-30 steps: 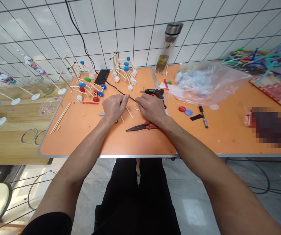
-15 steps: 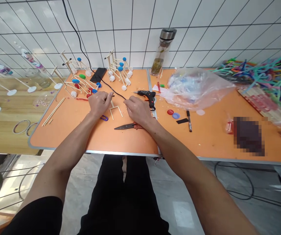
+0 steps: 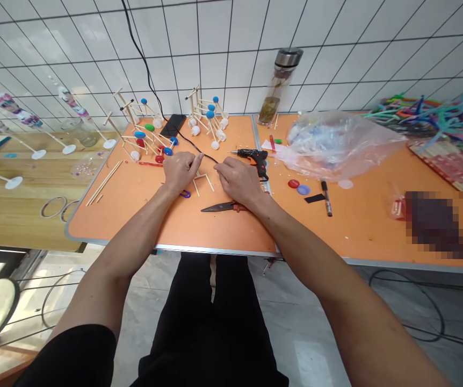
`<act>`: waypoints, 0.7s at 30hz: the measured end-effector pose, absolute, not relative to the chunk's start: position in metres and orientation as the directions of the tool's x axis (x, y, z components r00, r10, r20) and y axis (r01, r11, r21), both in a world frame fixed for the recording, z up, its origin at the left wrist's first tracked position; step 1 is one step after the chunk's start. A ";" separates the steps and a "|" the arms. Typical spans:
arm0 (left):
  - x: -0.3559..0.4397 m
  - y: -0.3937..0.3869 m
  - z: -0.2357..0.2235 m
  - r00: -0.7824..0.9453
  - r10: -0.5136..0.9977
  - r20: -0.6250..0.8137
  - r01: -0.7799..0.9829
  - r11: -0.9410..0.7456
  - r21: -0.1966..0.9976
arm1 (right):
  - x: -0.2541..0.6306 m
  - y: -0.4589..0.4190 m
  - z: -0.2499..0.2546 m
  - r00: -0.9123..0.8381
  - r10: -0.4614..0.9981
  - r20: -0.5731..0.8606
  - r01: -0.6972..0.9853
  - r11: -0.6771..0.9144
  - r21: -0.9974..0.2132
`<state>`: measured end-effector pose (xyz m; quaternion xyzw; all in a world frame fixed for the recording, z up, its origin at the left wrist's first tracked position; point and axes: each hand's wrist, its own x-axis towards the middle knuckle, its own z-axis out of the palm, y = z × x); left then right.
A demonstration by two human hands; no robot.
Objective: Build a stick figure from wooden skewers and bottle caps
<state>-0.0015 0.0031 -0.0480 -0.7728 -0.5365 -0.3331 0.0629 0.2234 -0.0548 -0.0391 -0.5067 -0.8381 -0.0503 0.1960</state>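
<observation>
A small frame of thin wooden sticks (image 3: 204,176) stands on the orange table between my hands. My left hand (image 3: 180,171) is closed at its upper left end, thumb raised, and its fingers cover that part. Close by on the right, my right hand (image 3: 239,180) is closed, thumb against the curled fingers; what it pinches is hidden. Scissors (image 3: 220,207) with red handles lie below my right hand, which partly covers them. Behind it rests a black glue gun (image 3: 255,158). A purple loop (image 3: 185,194) pokes out beside my left wrist.
Stick figures with coloured caps (image 3: 140,135) and another group (image 3: 211,115) stand at the back, near a phone (image 3: 173,126). A glass bottle (image 3: 274,102), plastic bag (image 3: 332,142) and marker (image 3: 326,199) are to the right. Loose sticks (image 3: 105,183) lie left. A black cord (image 3: 191,142) crosses behind my hands.
The view has turned slightly left, so everything sits farther right in the picture. My left hand has come a little nearer to my right; both stay closed.
</observation>
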 end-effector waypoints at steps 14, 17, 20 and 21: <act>-0.008 0.009 -0.048 0.082 0.783 0.617 0.859 -0.370 0.355 | 0.218 -0.056 -0.037 -0.460 0.818 0.345 0.845 0.523 -0.113; -0.008 0.011 -0.048 0.069 0.781 0.621 0.842 -0.380 0.384 | 0.219 -0.056 -0.037 -0.437 0.825 0.358 0.851 0.508 -0.133; -0.007 0.011 -0.047 0.068 0.790 0.609 0.834 -0.380 0.400 | 0.222 -0.055 -0.036 -0.419 0.832 0.362 0.849 0.501 -0.168; -0.006 0.010 -0.046 0.063 0.794 0.604 0.835 -0.374 0.404 | 0.222 -0.055 -0.036 -0.416 0.834 0.361 0.849 0.499 -0.176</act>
